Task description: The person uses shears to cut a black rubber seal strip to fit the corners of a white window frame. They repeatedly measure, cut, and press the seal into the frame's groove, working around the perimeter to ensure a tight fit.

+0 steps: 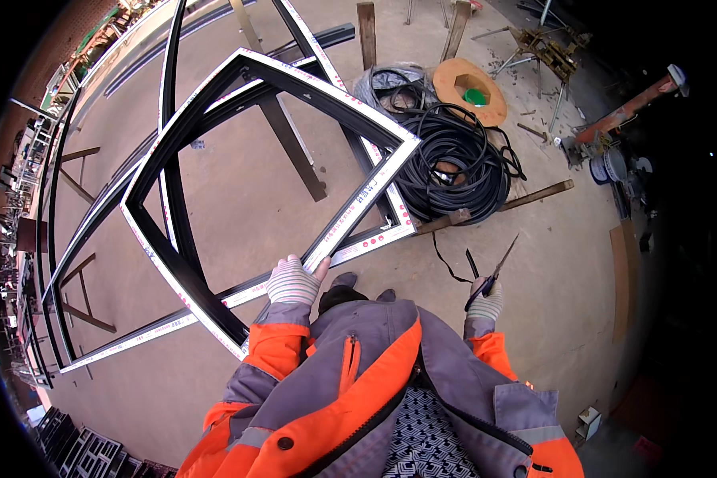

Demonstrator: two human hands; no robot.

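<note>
My left hand (293,281), in a striped knit glove, is closed over the near side of a black window frame (350,209) with white printed protective film. The frame lies tilted across larger frames beneath it. To the right, away from the frames, my gloved right hand (486,301) is closed around a pair of scissors (498,271). Their dark handles are at the fingers and the pointed blades aim up and to the right. A thin black strip (448,269) curls beside that hand; whether the fingers also hold it cannot be told.
Beyond the frame's right corner lies a large coil of black rubber strip (486,179), beside a wooden ring (486,76) with something green inside. Larger frames (127,342) spread to the left on stands. A wooden bar (538,195) juts out at right. Buckets (608,167) stand farther right.
</note>
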